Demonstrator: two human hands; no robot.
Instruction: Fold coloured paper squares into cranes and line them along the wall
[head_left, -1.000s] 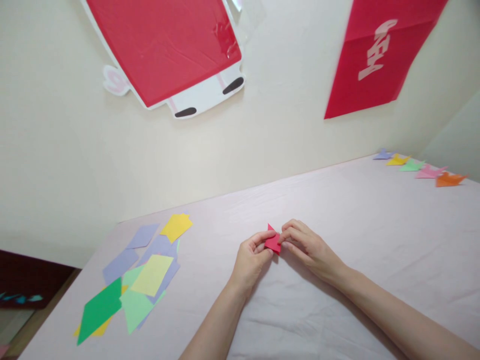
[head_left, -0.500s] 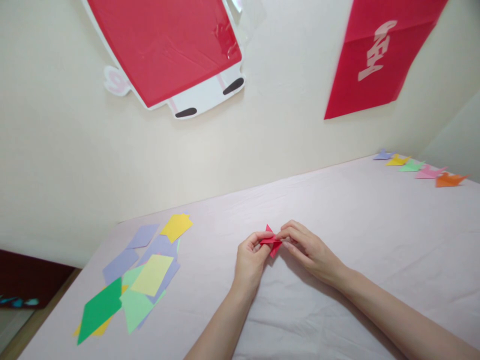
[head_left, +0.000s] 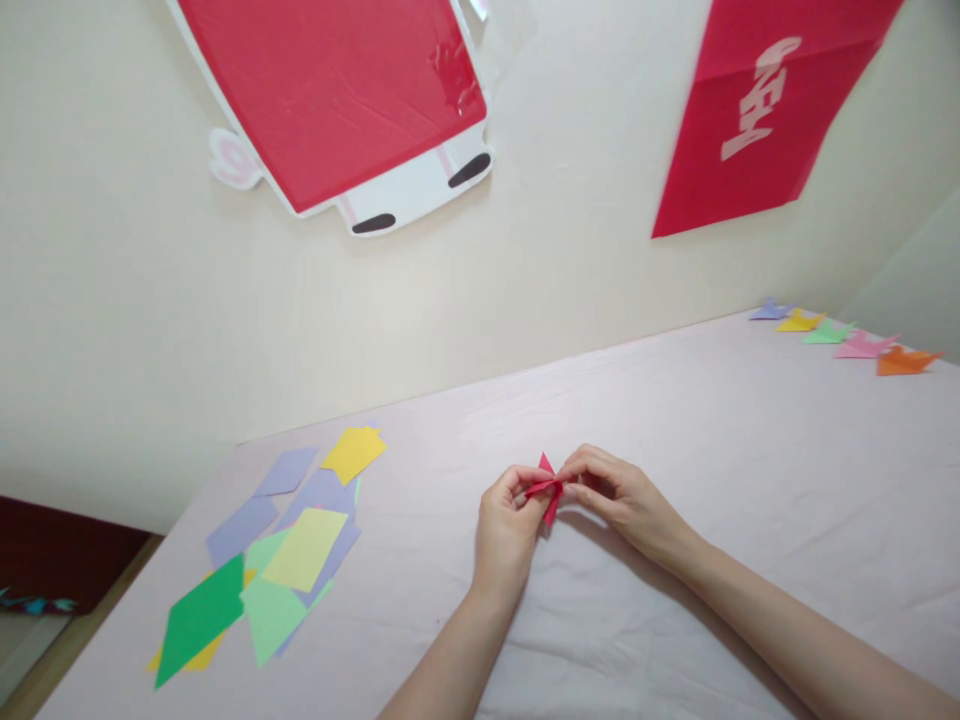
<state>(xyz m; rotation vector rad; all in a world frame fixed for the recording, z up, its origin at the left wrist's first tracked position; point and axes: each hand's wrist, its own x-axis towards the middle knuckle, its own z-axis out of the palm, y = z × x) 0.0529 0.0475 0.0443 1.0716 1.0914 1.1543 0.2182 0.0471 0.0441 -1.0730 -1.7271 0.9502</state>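
A small folded red paper (head_left: 547, 487) is held just above the pale tablecloth (head_left: 675, 430), near the middle of the table. My left hand (head_left: 504, 528) pinches its left side with thumb and fingertips. My right hand (head_left: 619, 497) pinches its right side, fingers curled over it. The paper is seen almost edge-on, with a point sticking up and another down. Both forearms reach in from the bottom edge.
Loose coloured paper squares (head_left: 277, 560) in green, yellow and lilac lie scattered at the table's left. A row of folded paper figures (head_left: 847, 340) sits at the far right edge. Red paper banners (head_left: 337, 90) hang on the wall behind.
The red paper has been turned from lying flat and broad to nearly edge-on between both hands. The hands have stayed in the same place.
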